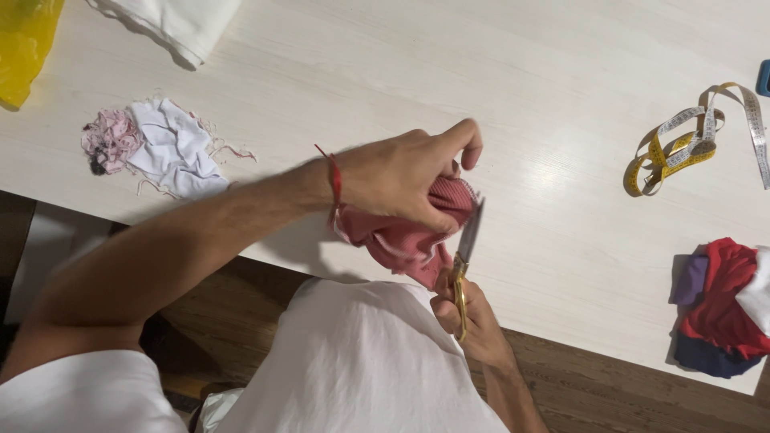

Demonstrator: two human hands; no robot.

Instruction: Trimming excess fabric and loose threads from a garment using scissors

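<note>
The left hand [401,176] has its grip closed on a piece of pink ribbed cloth [409,232], with the fingers curled over the top of the cloth and the thumb pressing from the side. A thin red string is around the left wrist. The right hand [473,321] has its grip closed on the handles of a pair of scissors [464,256], which have gold-coloured handles and grey blades. The blades point up and touch the right edge of the cloth, just beside the left fingertips. The cloth is held in the air above the near edge of the tabletop [481,96], in front of the person's body in a white shirt.

The tabletop is a pale, whitish wood with a fine grain, and the light gives a soft shine on it near the hands. On its left part lies a small heap of white and pink cloth scraps [156,148] with loose threads. Further up there is a folded white cloth [180,24], and in the corner a yellow plastic bag [24,44]. On the right lies a yellow measuring tape [690,144], loosely coiled, and near the right edge a pile of red, purple, blue and white cloths [722,309]. Under the tabletop a dark brown wooden floor [626,393] is visible.
</note>
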